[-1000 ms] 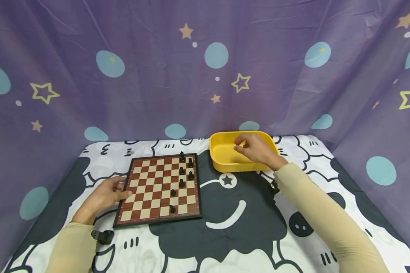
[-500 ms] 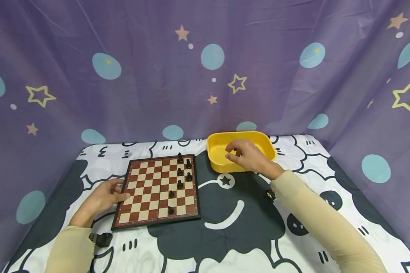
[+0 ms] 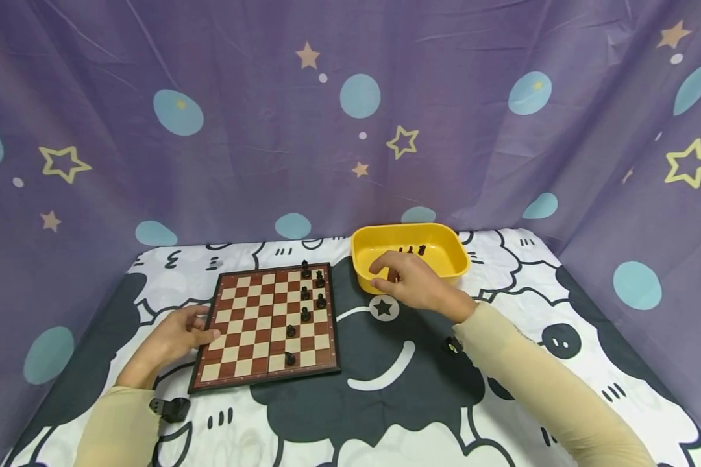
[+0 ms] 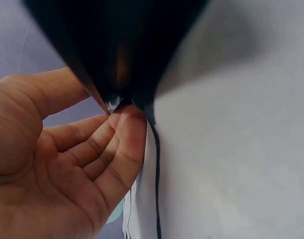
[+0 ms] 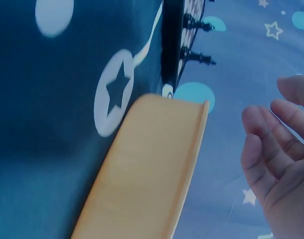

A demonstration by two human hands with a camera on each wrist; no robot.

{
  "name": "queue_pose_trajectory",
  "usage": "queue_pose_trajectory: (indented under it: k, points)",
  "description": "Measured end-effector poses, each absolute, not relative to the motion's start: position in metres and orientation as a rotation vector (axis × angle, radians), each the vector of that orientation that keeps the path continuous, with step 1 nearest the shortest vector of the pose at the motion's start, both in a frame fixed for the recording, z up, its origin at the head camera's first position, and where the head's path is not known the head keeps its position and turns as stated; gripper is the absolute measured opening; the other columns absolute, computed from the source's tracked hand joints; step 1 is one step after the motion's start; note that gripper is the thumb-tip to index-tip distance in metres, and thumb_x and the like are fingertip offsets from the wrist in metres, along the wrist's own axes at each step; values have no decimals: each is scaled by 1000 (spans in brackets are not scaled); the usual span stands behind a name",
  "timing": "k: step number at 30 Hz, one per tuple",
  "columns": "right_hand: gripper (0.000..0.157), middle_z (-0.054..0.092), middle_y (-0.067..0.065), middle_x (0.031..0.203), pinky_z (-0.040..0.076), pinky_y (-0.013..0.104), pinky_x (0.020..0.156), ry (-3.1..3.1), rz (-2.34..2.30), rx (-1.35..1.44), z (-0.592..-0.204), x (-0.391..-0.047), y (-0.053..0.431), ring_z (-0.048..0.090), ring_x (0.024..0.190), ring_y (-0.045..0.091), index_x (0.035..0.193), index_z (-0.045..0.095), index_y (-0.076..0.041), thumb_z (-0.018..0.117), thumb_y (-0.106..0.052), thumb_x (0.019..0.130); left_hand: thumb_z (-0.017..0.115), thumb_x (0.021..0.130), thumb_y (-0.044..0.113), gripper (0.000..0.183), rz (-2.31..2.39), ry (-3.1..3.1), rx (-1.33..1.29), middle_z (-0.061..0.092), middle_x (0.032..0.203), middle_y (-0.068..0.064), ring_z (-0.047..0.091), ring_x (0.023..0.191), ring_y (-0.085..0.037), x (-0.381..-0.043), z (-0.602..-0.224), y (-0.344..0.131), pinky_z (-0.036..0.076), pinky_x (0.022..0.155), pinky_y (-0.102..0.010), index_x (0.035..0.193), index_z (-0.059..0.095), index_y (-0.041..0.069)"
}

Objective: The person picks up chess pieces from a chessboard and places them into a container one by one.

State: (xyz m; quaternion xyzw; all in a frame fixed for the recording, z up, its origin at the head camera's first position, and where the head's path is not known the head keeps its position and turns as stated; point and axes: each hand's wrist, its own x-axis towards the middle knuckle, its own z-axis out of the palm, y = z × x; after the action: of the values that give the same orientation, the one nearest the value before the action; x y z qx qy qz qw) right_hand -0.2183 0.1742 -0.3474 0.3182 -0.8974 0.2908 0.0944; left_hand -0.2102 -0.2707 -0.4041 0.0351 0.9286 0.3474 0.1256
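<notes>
A chessboard (image 3: 239, 337) with red-brown and cream squares lies at the left in the head view. My left hand (image 3: 178, 337) grips its left edge, thumb on top; in the left wrist view the fingers (image 4: 127, 134) curl under the dark edge. Several black chess pieces (image 3: 306, 314) stand on the board's right half; one near the front edge (image 3: 290, 358) is hard to make out. My right hand (image 3: 409, 280) hovers over the near left side of a yellow bin (image 3: 455, 263), fingers loosely bent with nothing between them. Several black chess pieces (image 3: 422, 250) are inside the bin, partly hidden by the hand.
A cloth (image 3: 380, 415) with black and white cartoon print covers the table. Behind it hangs a purple curtain (image 3: 239, 162) with stars and dots. The bin's wall (image 5: 147, 159) rises close to my right hand.
My right hand has moved left and towards me, from above the bin's middle to its near left side. Pieces in the bin have come into sight. The left hand keeps its hold.
</notes>
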Motion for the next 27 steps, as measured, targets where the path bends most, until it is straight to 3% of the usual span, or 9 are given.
queue_pose_trajectory:
  k: [12, 27]
  points:
    - [24, 57, -12, 89, 43, 20, 57, -2658, 883, 1070, -354, -202, 154, 50, 65, 3, 104, 61, -18, 64, -31, 84, 69, 79, 33, 80, 1030, 2691, 85, 52, 101, -17, 52, 83, -24, -211, -404, -270, 44, 66, -35, 133, 29, -11]
    - [24, 59, -9, 92, 42, 19, 57, -2649, 838, 1139, -360, -191, 134, 50, 67, 4, 105, 62, -20, 62, -33, 85, 69, 80, 30, 78, 1053, 2697, 89, 50, 99, -16, 49, 81, -23, -208, -401, -268, 43, 64, -33, 132, 29, -12]
